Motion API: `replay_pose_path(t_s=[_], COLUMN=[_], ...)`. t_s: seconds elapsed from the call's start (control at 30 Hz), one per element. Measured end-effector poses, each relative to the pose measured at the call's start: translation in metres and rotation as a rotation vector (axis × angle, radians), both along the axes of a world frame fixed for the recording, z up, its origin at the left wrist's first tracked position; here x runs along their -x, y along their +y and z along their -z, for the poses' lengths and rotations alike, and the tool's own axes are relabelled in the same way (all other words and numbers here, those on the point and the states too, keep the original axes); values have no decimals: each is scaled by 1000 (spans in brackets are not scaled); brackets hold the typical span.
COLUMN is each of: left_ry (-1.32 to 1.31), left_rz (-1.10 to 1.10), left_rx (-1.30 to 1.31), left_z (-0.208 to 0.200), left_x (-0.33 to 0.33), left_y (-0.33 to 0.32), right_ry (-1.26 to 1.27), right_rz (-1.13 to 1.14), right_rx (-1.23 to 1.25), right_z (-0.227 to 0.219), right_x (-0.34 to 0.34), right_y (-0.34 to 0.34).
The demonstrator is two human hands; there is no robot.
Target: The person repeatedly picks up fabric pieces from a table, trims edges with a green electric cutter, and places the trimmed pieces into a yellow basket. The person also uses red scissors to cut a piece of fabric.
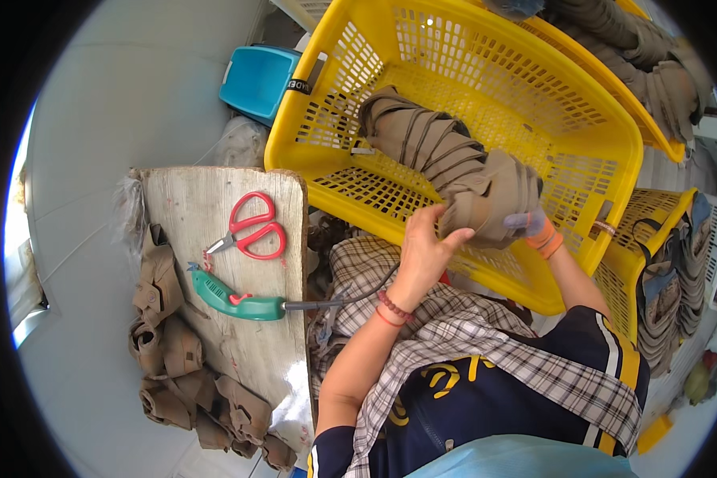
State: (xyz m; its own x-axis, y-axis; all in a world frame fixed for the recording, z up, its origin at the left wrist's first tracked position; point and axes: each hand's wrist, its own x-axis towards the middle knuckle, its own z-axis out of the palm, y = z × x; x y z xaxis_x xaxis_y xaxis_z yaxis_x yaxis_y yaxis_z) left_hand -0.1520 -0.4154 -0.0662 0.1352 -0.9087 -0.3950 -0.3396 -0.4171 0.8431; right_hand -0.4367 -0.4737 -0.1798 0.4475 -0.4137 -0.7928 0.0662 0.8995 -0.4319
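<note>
A long row of nested brown fabric pieces (430, 143) lies in a yellow plastic basket (637, 151), its near end raised toward me. My right hand (538, 231), in a pale glove with an orange cuff, grips that near end from the right side. Some of its fingers are hidden by the cloth. At the left side of the same end is my left hand (426, 251), bare, with beads at the wrist. Its thumb and fingers are spread apart; whether the fingertips touch the cloth I cannot tell.
On a worn wooden board (223, 191) at left lie red-handled scissors (255, 227) and a green corded cutter (239, 299). Brown fabric pieces (175, 350) hang along its left edge. A blue bin (255, 84) stands behind. More loaded yellow baskets (621, 279) stand at right.
</note>
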Motion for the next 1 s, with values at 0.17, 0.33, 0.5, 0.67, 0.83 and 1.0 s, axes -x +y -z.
replay_pose_path(t_s=[0.17,0.33,0.5,0.67,0.83,1.0], left_ry=[647,726,742,772,775,693], left_rz=[-89,-313,-754,-718,-850,-974], left_rx=[-140,-94,346,705,720,700], left_z=[-24,-68,-112,-121,-133,-140], left_x=[-9,-69,-94,-136,-162,-172], left_y=[6,8,50,92,121,141], right_ry=[-254,-565,487,550,562,360], right_rz=[-20,403,466,479,470,444], right_rx=[554,297,-290,-413,-279,-62], right_z=[-103,-87,101,123,156,232], right_x=[-90,-116,-63,-105,-140,-89], right_y=[-13,-20,-19,-61,-107,-70])
